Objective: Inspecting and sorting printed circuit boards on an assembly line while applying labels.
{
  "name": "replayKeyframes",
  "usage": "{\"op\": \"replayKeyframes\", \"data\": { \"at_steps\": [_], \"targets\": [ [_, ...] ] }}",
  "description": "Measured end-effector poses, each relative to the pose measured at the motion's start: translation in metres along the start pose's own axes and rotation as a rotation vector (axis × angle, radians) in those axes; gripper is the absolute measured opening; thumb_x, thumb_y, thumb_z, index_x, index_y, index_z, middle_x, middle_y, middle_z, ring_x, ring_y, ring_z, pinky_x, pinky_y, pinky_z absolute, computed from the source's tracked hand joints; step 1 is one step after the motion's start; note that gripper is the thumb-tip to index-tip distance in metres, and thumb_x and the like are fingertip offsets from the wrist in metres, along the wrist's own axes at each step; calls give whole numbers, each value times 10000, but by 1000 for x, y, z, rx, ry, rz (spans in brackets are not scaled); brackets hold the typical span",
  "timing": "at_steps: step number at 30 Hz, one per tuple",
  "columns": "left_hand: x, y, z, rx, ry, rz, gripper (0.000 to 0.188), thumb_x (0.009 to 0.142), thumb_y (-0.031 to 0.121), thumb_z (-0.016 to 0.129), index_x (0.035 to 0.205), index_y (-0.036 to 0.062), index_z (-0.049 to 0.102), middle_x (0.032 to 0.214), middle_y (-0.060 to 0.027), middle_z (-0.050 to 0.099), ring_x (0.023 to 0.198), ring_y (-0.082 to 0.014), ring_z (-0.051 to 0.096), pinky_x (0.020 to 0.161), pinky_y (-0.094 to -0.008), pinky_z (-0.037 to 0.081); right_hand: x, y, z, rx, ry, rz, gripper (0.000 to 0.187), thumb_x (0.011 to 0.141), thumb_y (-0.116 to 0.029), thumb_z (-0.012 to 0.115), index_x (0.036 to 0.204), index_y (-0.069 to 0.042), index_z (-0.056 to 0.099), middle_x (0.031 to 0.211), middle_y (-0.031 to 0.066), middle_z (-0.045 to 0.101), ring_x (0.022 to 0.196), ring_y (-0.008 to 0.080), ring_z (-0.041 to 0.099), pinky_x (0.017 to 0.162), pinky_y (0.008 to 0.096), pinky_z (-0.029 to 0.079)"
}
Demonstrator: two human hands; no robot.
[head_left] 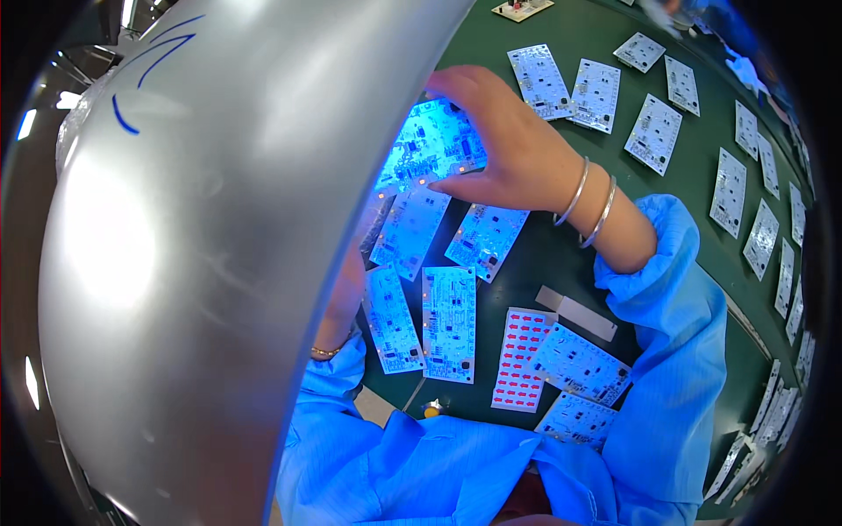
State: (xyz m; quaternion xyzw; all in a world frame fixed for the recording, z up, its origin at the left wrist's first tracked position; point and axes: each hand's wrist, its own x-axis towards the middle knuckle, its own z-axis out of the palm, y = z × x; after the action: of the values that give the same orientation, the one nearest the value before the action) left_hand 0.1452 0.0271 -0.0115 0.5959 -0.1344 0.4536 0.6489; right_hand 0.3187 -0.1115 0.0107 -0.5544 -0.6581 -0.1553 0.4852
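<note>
My right hand (509, 145) grips the edge of a circuit board (438, 136) between thumb and fingers. Bright blue light falls on that board, and its left part disappears behind a large silver dome-shaped shade (202, 228). Of my left hand (346, 294) only the wrist side shows past the shade's edge; its fingers are hidden. Just below the held board lie two more circuit boards, a left one (410, 230) and a right one (488, 238). Nearer to me are another slanted board (393, 320) and an upright one (449, 324).
A white sheet with red arrow stickers (522, 359) lies by my right forearm, partly under a circuit board (583, 364). Above it is a pale strip (577, 314). Several boards (653, 134) spread over the green table (579, 197). Another person's blue sleeve (724, 35) is at the far right.
</note>
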Motion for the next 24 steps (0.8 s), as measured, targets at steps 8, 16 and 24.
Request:
{"op": "replayKeyframes", "data": {
  "at_steps": [8, 16, 24],
  "targets": [
    [2, 4, 22, 4, 14, 34, 610, 817, 524, 281, 1277, 131, 203, 1200, -134, 389, 1115, -266, 367, 973, -391, 221, -2, -4, -3, -126, 47, 41, 852, 501, -181, 753, 1205, -43, 293, 1058, 135, 465, 934, 294, 451, 814, 363, 372],
    [-5, -1, 14, 61, 159, -6, 616, 815, 522, 293, 1277, 124, 200, 1191, -153, 391, 1121, -267, 358, 980, -385, 210, -7, 2, 3, -104, 195, -11, 879, 507, -162, 767, 1216, -39, 262, 1109, 160, 431, 1005, 288, 447, 846, 354, 364],
    [2, -3, 10, -40, -125, 39, 614, 819, 529, 260, 1274, 119, 212, 1186, -147, 400, 1122, -268, 352, 967, -386, 221, -7, 1, 1, -13, 245, -13, 820, 528, -131, 723, 1215, -70, 278, 1170, 126, 391, 1010, 309, 421, 843, 357, 373]
  ]
}}
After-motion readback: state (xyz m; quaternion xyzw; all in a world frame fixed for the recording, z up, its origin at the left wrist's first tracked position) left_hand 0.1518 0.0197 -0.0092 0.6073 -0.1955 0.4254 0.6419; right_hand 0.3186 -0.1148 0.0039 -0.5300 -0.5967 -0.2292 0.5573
